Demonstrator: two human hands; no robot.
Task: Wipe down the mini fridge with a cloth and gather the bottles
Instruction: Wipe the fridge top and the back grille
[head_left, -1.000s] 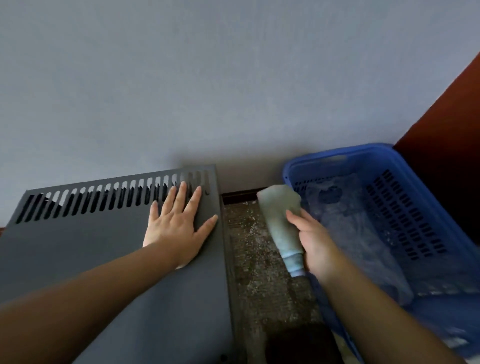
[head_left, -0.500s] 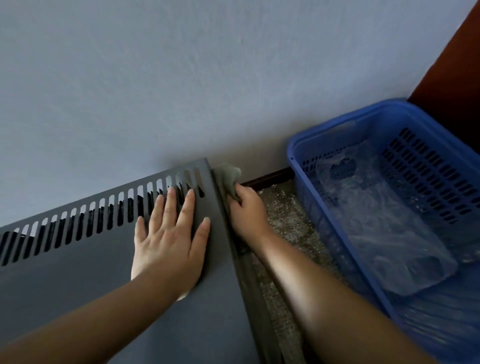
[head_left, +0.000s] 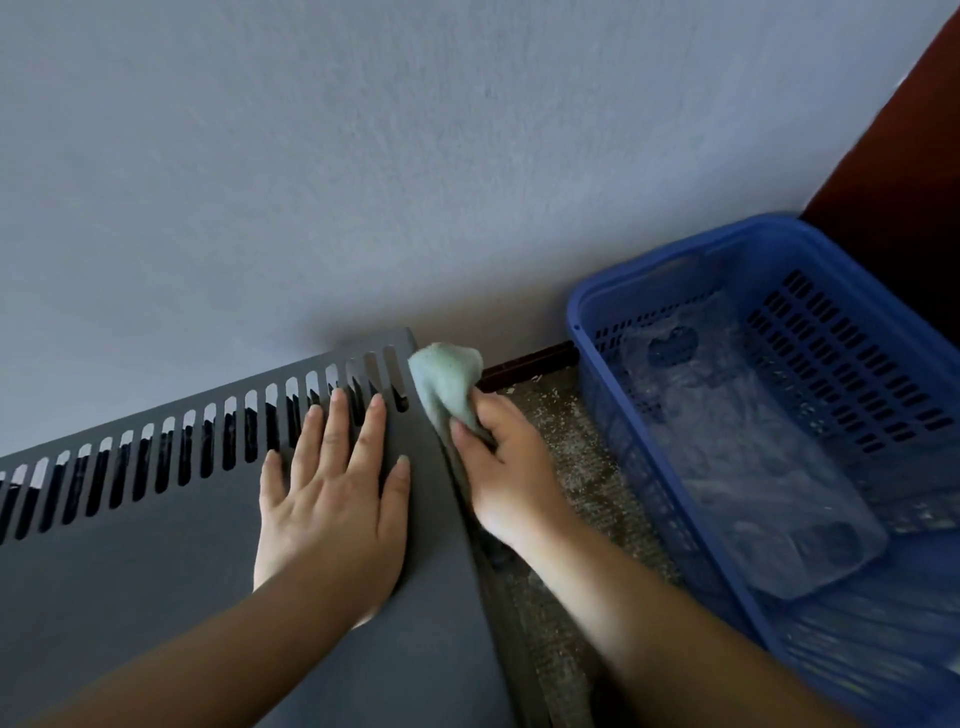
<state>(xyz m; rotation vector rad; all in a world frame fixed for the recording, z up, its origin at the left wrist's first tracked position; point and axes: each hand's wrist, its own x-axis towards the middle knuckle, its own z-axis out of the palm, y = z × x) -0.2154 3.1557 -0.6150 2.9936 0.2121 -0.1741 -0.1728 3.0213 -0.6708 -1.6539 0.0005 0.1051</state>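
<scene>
The dark grey mini fridge (head_left: 156, 561) fills the lower left, its top slotted with vents along the wall side. My left hand (head_left: 332, 493) lies flat on that top, fingers straight and reaching the vents. My right hand (head_left: 504, 478) grips a pale green cloth (head_left: 444, 382) and presses it against the fridge's right rear edge. A blue plastic basket (head_left: 649, 483) stands on the floor to the right; inside it lie clear plastic bottles (head_left: 737, 467), blurred together.
A grey-blue wall (head_left: 415, 156) rises directly behind the fridge and basket. Speckled floor (head_left: 566, 452) shows in the narrow gap between fridge and basket. A dark red-brown panel (head_left: 893, 171) stands at the far right behind the basket.
My right hand has carried the cloth from beside the basket over to the fridge's right rear corner and raised it along the edge. My left hand stays flat on the top.
</scene>
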